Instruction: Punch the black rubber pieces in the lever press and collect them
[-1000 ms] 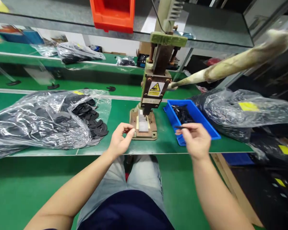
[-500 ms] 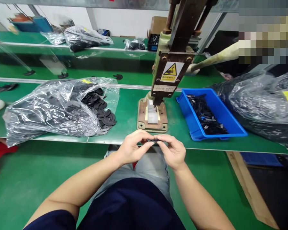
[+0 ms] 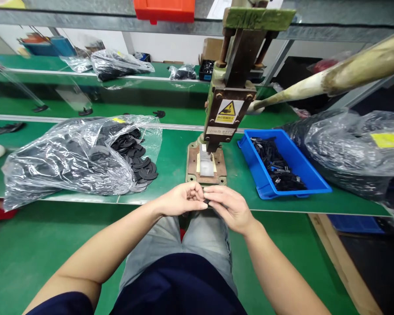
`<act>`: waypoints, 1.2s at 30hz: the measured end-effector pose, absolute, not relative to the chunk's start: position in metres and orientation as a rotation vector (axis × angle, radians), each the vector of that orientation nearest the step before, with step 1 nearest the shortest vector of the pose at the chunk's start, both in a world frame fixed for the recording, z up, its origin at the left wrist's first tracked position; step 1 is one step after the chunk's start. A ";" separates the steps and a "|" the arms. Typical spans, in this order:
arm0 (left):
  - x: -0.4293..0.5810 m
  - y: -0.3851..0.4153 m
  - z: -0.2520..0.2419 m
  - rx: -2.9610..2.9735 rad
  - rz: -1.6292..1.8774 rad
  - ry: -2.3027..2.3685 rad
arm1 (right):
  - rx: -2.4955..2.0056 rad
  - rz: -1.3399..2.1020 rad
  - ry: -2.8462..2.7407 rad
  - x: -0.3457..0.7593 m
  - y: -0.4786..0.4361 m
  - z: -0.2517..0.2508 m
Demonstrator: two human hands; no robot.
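One small black part (image 3: 206,202) sits pinched between both hands, just off the near edge of the table (image 3: 174,153) and above the person's lap. The left hand (image 3: 184,200) and right hand (image 3: 230,208) meet fingertip to fingertip, both closed narrowly on it. Just beyond them a hand press (image 3: 228,111) stands on the table. A blue bin (image 3: 292,192) of black parts lies to its right, and a plastic bag (image 3: 62,162) spilling black discs to its left.
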State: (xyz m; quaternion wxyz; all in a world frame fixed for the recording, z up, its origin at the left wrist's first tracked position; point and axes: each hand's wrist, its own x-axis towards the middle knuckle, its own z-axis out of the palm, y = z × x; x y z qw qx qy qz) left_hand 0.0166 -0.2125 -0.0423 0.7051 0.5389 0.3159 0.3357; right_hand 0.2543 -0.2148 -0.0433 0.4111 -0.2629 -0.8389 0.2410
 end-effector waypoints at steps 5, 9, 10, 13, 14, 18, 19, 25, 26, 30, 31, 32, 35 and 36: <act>0.011 -0.152 -0.052 1.279 1.117 0.902 | -0.868 0.341 -1.776 0.288 -0.185 0.011; 0.012 -0.102 -0.063 1.519 1.273 1.112 | -0.644 0.170 -1.419 0.299 -0.153 0.089; 0.014 -0.095 -0.064 1.647 1.242 1.180 | -0.540 0.181 -1.400 0.297 -0.148 0.110; 0.018 -0.084 -0.062 2.081 1.085 1.285 | -0.354 0.281 -1.505 0.283 -0.139 0.159; 0.019 -0.084 -0.060 2.206 1.040 1.273 | -0.333 0.303 -1.542 0.277 -0.137 0.168; 0.017 -0.083 -0.052 2.489 0.909 1.188 | -0.299 0.254 -1.505 0.261 -0.139 0.168; 0.016 -0.082 -0.051 2.514 0.893 1.172 | -0.308 0.225 -1.475 0.258 -0.143 0.159; 0.017 -0.083 -0.059 2.447 0.966 1.129 | -0.502 0.133 -1.461 0.257 -0.180 0.071; 0.018 -0.085 -0.059 2.427 0.973 1.124 | -0.535 0.112 -1.464 0.258 -0.184 0.058; 0.004 -0.093 -0.051 2.395 0.916 1.130 | -0.552 0.071 -1.417 0.262 -0.183 0.034; -0.008 -0.095 -0.047 2.412 0.876 1.167 | -0.539 0.061 -1.394 0.262 -0.179 0.032; -0.024 -0.098 -0.042 2.436 0.822 1.229 | -0.522 0.047 -1.360 0.261 -0.174 0.031; -0.086 -0.107 -0.024 2.487 0.549 1.569 | -0.450 -0.004 -1.254 0.257 -0.160 0.027; -0.107 -0.110 -0.019 2.472 0.423 1.705 | -0.412 -0.022 -1.228 0.256 -0.156 0.026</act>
